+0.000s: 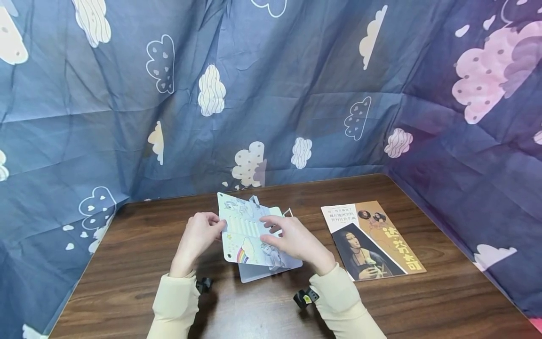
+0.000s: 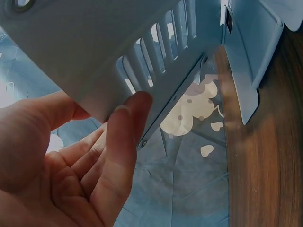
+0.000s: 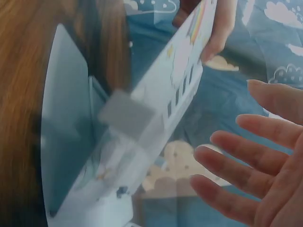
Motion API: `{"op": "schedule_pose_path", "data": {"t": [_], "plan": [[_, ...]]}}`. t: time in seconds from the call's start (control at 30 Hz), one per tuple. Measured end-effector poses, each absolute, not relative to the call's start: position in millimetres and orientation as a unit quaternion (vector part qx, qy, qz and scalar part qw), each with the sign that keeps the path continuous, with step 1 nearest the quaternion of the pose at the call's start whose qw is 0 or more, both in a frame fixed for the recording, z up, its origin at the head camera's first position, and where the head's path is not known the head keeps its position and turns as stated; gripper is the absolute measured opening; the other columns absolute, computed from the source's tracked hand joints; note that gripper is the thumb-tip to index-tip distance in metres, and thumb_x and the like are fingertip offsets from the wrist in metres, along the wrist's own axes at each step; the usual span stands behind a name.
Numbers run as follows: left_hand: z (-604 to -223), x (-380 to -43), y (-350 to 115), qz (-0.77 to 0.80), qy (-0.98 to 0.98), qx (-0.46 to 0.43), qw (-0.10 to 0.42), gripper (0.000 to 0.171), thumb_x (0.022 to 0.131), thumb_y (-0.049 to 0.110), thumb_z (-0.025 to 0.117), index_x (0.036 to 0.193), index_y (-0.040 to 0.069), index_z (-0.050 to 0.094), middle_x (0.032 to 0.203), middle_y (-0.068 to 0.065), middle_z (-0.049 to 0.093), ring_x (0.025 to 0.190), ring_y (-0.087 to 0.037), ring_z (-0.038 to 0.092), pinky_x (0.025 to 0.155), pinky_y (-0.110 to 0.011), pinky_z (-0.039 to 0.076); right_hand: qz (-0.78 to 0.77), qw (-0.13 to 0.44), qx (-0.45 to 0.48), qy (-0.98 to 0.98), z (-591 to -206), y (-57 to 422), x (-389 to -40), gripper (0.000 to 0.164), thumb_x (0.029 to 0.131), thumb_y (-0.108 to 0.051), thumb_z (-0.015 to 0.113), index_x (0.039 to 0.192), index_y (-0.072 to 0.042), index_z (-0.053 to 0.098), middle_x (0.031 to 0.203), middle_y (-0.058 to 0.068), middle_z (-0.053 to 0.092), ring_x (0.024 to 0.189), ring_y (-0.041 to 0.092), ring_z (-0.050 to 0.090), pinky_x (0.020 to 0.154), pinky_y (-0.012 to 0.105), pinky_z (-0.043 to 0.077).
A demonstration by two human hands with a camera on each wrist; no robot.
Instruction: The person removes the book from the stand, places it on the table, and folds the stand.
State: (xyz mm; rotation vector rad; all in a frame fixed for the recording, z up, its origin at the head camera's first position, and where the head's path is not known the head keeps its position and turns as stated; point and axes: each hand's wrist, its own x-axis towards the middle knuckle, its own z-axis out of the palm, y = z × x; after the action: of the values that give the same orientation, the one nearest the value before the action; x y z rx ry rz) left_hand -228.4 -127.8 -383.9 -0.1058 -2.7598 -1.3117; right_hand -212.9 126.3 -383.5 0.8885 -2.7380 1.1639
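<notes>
**Pinching on One Side**

With our left hand [image 1: 202,231] we are pinching the edge of a pale, folding, rainbow-painted metal stand [image 1: 247,240]. It is sitting on a brown wooden table [image 1: 139,263]. Our right hand [image 1: 295,236] is hovering near it, fingers apart.

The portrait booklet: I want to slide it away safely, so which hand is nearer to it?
Right. The right hand is left of the booklet, apart from it; the left hand is farther left, holding the printed panel.
</notes>
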Motion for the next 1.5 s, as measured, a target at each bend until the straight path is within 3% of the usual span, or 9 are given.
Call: {"op": "schedule_pose_path", "data": {"t": [0.13, 0.3, 0.73, 0.93, 1.23, 1.5], "plan": [[-384.3, -229.0, -130.1, -0.413, -0.909, -0.037, 0.043, 0.016, 0.088, 0.016, 0.062, 0.087, 0.004, 0.072, 0.068, -0.003, 0.069, 0.064, -0.021, 0.069, 0.058, -0.03, 0.047, 0.377, 0.024, 0.264, -0.887, -388.4, 134.0, -219.7, 0.04, 0.092, -0.022, 0.069, 0.128, -0.006, 0.062, 0.113, 0.011, 0.068, 0.094, 0.022, 0.068, 0.078, 0.043, 0.055], [-384.9, -229.0, -133.4, -0.387, -0.92, -0.032, 0.042, 0.015, 0.086, 0.018, 0.063, 0.084, 0.007, 0.072, 0.064, -0.004, 0.068, 0.06, -0.015, 0.063, 0.059, -0.03, 0.044, 0.375, 0.027, 0.24, -0.895, -390.9, 143.9, -225.4, 0.04, 0.092, -0.021, 0.069, 0.128, -0.005, 0.062, 0.114, 0.009, 0.068, 0.095, 0.023, 0.067, 0.08, 0.043, 0.055], [-389.0, -226.4, -143.3, -0.39, -0.921, -0.02, -0.014, 0.015, 0.088, 0.016, 0.063, 0.079, 0.005, 0.07, 0.06, -0.004, 0.065, 0.057, -0.019, 0.065, 0.053, -0.028, 0.048, 0.38, 0.039, 0.152, -0.912, -406.5, 174.2, -240.7, 0.039, 0.09, -0.017, 0.072, 0.127, -0.006, 0.063, 0.113, 0.012, 0.069, 0.101, 0.025, 0.066, 0.088, 0.047, 0.051], [-394.2, -228.2, -149.1, -0.39, -0.92, -0.022, -0.04, 0.015, 0.089, 0.014, 0.064, 0.079, 0.004, 0.068, 0.058, -0.003, 0.063, 0.054, -0.016, 0.063, 0.053, -0.029, 0.052, 0.373, 0.039, 0.137, -0.917, -411.0, 182.9, -245.3, 0.037, 0.089, -0.014, 0.072, 0.122, 0.001, 0.064, 0.104, 0.01, 0.07, 0.095, 0.024, 0.066, 0.085, 0.045, 0.051], [-399.9, -231.8, -152.6, -0.395, -0.915, -0.014, -0.079, 0.016, 0.09, 0.012, 0.065, 0.076, 0.003, 0.065, 0.058, -0.005, 0.063, 0.054, -0.016, 0.064, 0.053, -0.03, 0.055, 0.338, 0.012, 0.107, -0.935, -420.3, 185.5, -251.1, 0.024, 0.09, -0.012, 0.068, 0.112, -0.001, 0.07, 0.093, 0.003, 0.07, 0.088, 0.019, 0.064, 0.081, 0.041, 0.051], [-408.1, -232.7, -155.5, -0.374, -0.922, -0.014, -0.1, 0.021, 0.091, 0.013, 0.066, 0.073, 0.003, 0.062, 0.058, -0.006, 0.063, 0.054, -0.017, 0.064, 0.054, -0.032, 0.056, 0.342, 0.013, 0.091, -0.935, -429.0, 186.8, -249.6, 0.02, 0.091, -0.006, 0.066, 0.11, -0.001, 0.071, 0.094, 0.005, 0.071, 0.088, 0.019, 0.066, 0.079, 0.04, 0.053]]}}
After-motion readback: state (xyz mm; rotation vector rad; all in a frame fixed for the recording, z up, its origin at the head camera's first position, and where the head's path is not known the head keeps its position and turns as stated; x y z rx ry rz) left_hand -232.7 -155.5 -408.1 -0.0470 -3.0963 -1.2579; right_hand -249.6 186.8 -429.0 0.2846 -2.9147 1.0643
